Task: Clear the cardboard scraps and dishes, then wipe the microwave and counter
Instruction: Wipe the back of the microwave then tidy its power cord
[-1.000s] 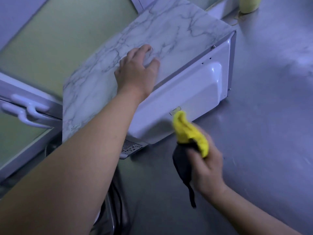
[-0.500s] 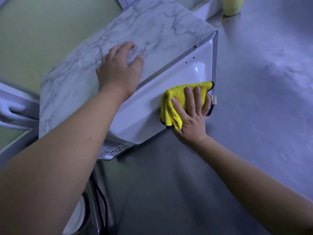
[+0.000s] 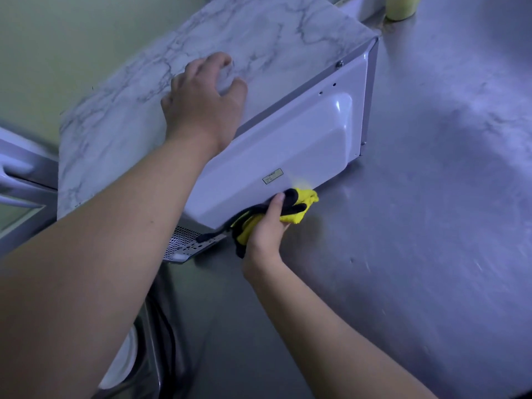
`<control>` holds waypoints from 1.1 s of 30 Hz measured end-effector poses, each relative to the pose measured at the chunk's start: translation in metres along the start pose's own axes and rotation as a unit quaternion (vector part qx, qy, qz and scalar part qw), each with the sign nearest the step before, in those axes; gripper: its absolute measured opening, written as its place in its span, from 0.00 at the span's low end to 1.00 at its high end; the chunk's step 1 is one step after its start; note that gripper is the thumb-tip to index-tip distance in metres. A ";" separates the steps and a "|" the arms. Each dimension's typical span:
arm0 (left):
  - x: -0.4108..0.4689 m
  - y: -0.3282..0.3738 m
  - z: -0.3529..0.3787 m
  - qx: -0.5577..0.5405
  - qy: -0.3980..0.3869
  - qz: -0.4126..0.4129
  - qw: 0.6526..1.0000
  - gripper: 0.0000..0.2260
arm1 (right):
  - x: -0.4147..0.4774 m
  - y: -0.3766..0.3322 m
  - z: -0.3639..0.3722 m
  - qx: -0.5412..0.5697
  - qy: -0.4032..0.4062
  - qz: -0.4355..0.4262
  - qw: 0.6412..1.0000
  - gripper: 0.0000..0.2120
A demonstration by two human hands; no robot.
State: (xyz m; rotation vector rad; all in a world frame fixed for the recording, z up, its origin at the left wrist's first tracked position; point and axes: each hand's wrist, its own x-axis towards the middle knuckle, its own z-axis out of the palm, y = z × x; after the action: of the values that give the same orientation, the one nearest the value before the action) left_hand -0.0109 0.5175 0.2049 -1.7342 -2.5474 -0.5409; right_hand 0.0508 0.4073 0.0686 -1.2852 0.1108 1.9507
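A white microwave (image 3: 302, 145) with a marble-patterned top stands on the steel counter (image 3: 431, 226), its side panel facing me. My left hand (image 3: 201, 102) rests on the marble top with the fingers slightly bent, holding nothing. My right hand (image 3: 266, 228) grips a bunched yellow and black cloth (image 3: 299, 208) against the lower edge of the white side panel, where the panel meets the counter. A small label sits on the panel just above the cloth.
A yellow-green container (image 3: 401, 7) stands on the counter behind the microwave. A perforated vent (image 3: 184, 243) shows at the microwave's near corner. A white dish (image 3: 123, 361) lies in a sink at lower left. White window handles (image 3: 14, 171) are at the left edge.
My right hand has slid the cloth down from the middle of the side panel to its bottom edge and bunched it up. My left hand stays on the top.
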 end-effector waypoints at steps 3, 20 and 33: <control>0.000 0.000 0.000 -0.003 -0.003 -0.002 1.000 0.17 | -0.004 0.007 -0.010 0.022 -0.041 0.099 0.994 0.25; 0.003 0.002 -0.005 0.002 -0.055 -0.004 0.998 0.21 | -0.083 -0.067 -0.118 -0.163 -0.250 0.048 0.953 0.26; -0.087 -0.015 -0.074 -0.354 -0.149 0.153 0.910 0.11 | -0.167 -0.077 -0.133 -0.431 -0.145 -0.274 0.848 0.12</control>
State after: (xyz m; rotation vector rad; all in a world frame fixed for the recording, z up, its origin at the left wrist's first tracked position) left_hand -0.0043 0.4129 0.2530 -2.5505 -2.3159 -1.4063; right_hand 0.2295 0.3058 0.1648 -1.3024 -1.2793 1.6629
